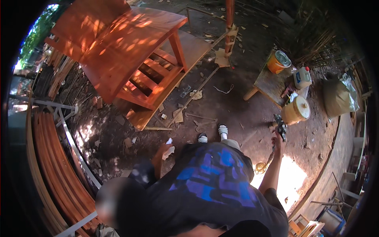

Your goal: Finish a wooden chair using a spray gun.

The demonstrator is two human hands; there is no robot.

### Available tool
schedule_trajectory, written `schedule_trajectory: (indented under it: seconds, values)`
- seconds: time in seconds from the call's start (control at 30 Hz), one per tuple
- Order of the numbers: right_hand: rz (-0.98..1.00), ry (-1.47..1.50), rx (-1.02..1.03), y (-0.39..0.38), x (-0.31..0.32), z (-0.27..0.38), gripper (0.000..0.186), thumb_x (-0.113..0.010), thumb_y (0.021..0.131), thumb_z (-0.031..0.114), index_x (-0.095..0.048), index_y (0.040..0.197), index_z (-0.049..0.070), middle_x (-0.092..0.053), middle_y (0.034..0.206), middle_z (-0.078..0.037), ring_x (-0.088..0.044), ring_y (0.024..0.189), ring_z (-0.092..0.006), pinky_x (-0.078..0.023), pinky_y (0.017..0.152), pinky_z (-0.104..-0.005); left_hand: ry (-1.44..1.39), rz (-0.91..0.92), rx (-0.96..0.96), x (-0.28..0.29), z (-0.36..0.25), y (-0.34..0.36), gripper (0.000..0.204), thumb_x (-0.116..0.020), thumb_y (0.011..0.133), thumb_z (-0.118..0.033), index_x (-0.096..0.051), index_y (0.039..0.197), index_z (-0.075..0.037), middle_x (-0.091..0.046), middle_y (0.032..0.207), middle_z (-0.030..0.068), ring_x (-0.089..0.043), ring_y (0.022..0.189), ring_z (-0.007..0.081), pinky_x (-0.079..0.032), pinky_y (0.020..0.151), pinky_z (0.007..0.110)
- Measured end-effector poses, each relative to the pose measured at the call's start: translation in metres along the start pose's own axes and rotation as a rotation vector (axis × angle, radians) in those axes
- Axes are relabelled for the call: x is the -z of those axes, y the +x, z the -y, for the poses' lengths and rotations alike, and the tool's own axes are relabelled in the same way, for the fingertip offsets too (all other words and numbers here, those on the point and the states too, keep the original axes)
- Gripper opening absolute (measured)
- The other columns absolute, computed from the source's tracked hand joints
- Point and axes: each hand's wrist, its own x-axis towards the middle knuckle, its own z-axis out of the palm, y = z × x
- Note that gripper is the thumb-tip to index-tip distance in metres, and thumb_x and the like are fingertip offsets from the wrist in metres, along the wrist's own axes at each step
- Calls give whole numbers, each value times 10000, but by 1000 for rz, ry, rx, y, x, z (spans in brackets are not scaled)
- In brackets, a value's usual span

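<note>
My left hand (161,151) is closed around a crumpled white rag (169,152), held low on the left side of my body. My right hand (278,143) grips a dark metallic spray gun (280,127). From below that hand a thin hose (270,160) trails down to a yellowish coil. Just beyond the spray gun, a pale lidded bucket (297,111) stands beside a low wooden bench (272,85). Ahead to the left is a reddish-brown wooden table (130,33) with slats beneath its top, apart from both hands.
An orange tin (278,62) and a white jug with a red cap (303,78) sit on the bench. A full sack (340,96) leans at the right. Long reddish boards (59,158) lie at the left by a metal frame (77,144). Scraps and sticks litter the dirt floor.
</note>
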Motion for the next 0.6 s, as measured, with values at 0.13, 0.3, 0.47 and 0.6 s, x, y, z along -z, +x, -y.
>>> schedule_trajectory:
  seconds: [0.13, 0.3, 0.47, 0.6]
  values:
    - [36, -72, 132, 37, -46, 53, 232, -773, 883, 287, -675, 936, 83, -593, 685, 6, -499, 503, -83, -341, 428, -245, -141, -111, 39, -6, 10, -4, 383, -710, 897, -343, -668, 1151, -59, -685, 911, 107, -680, 729, 263, -541, 606, 445]
    - [138, -30, 288, 66, -102, 129, 174, -732, 920, 230, -688, 999, 82, -636, 740, 1, -498, 488, -75, -365, 441, -248, -331, -80, -139, -29, 23, -16, 382, -687, 911, -335, -691, 1165, -50, -694, 962, 102, -677, 782, 248, -535, 661, 443]
    - [154, 96, 409, 91, -138, 179, 164, -721, 925, 236, -731, 967, 77, -619, 709, 10, -501, 491, -76, -374, 446, -246, -276, -235, -102, -57, 41, -34, 422, -680, 920, -320, -680, 1200, -5, -704, 1011, 119, -691, 834, 254, -543, 722, 414]
    - [146, 68, 432, 106, -150, 199, 197, -742, 900, 270, -712, 908, 76, -597, 676, 10, -516, 499, -84, -381, 453, -251, -399, -209, -91, -76, 73, -32, 469, -677, 915, -321, -670, 1188, 60, -713, 991, 155, -702, 830, 264, -541, 713, 403]
